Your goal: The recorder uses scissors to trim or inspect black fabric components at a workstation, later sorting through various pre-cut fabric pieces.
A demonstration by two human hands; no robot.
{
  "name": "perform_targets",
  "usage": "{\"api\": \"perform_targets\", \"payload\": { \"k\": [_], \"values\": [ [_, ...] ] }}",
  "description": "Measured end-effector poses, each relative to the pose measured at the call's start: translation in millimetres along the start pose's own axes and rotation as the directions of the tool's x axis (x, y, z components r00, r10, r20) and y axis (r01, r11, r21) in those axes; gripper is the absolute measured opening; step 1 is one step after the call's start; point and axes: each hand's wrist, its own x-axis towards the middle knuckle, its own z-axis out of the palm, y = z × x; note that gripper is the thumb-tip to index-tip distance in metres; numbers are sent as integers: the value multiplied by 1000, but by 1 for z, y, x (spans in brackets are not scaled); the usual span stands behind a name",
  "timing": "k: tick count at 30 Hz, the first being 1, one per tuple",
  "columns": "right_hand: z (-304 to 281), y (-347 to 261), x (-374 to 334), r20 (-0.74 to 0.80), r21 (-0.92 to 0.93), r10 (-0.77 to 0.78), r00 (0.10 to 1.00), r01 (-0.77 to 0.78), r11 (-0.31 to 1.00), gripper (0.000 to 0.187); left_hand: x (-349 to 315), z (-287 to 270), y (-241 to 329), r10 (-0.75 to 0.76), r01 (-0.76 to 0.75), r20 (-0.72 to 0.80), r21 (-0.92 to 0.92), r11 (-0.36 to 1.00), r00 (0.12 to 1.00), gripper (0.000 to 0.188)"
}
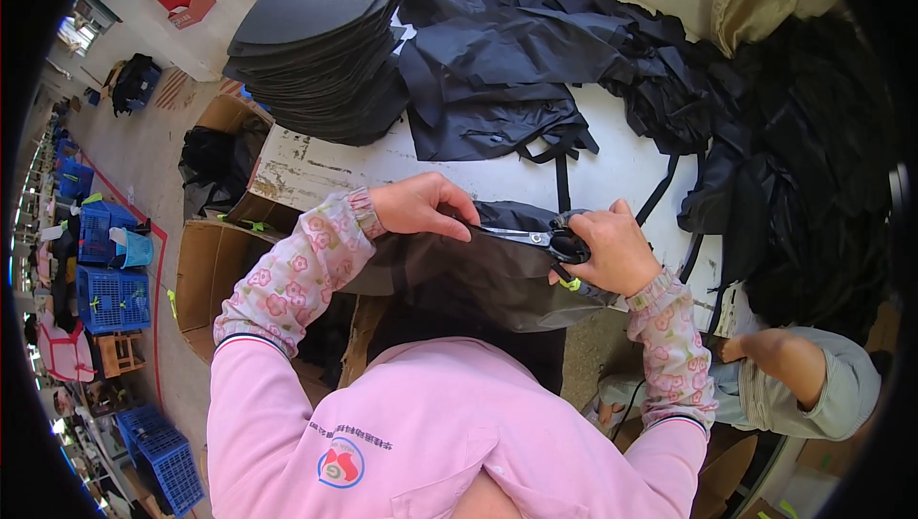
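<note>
My right hand (617,247) grips a pair of scissors (537,238) by black handles, its metal blades pointing left. The blade tips reach close to the fingers of my left hand (421,205), which pinch the edge of a dark, thin fabric piece (459,275). This fabric hangs over the near edge of the white table (335,173), in front of my body. Exactly what lies between the blades is too small to tell. A yellow-green strip (571,284) shows just below my right hand.
A tall stack of dark flat panels (320,17) stands at the table's far left. Black sewn fabric pieces with straps (497,118) spread behind my hands, heaping up (813,156) at right. Cardboard boxes (215,275) sit to the left. Another person's arm (789,366) is at the right.
</note>
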Motion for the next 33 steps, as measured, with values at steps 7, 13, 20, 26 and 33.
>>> {"api": "perform_targets", "payload": {
  "k": [7,13,20,26,33],
  "values": [
    [8,4,-2,8,11,14,1000,-14,1000,45,-1,0,-4,8,-8,-18,0,1000,1000,26],
    [8,4,-3,6,12,22,1000,-22,1000,44,-11,-8,0,79,-84,30,196,977,996,32],
    [8,1,1,7,31,-13,1000,12,999,43,-22,0,-10,-55,55,1,-14,998,998,27],
    [2,-4,3,7,14,-22,1000,22,1000,53,-22,1,-10,-48,48,-24,-16,999,999,25],
    [4,-9,9,-43,-1,-61,997,61,998,54,-20,2,-9,-33,33,-26,-3,999,999,26]
  ]
}}
